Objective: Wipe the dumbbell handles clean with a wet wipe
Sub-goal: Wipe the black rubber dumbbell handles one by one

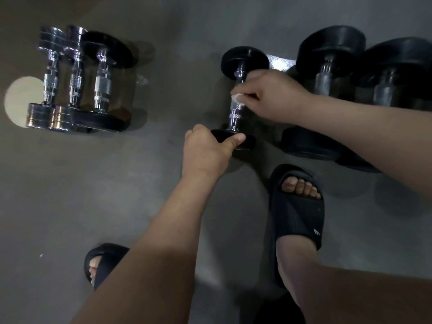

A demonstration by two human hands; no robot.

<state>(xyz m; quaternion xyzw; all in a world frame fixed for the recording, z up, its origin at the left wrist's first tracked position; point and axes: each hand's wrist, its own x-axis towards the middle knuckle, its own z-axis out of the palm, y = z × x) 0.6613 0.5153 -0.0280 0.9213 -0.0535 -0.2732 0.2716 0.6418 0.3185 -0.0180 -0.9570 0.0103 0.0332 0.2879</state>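
From the head view I see the small dumbbell lying on the grey floor, just ahead of the feet, its chrome handle running away from the camera between two black end plates.

1. Left hand: the fingers are curled round the near end plate and grip it, thumb laid across the plate's top edge.
2. Right hand: it reaches in from the right, its fingers curled and pinching a white wet wipe against the middle of the handle. Only a small corner of the wipe shows past the fingertips.
3. To the left, well apart, three dumbbells lie side by side, touching; two have chrome plates and one has black plates.
4. To the right, just beside the small dumbbell, two large black dumbbells lie side by side, partly covered by the right forearm.
5. A black slipper on the right foot stands near the gripped plate; a second slipper shows at lower left, half hidden by the left forearm.
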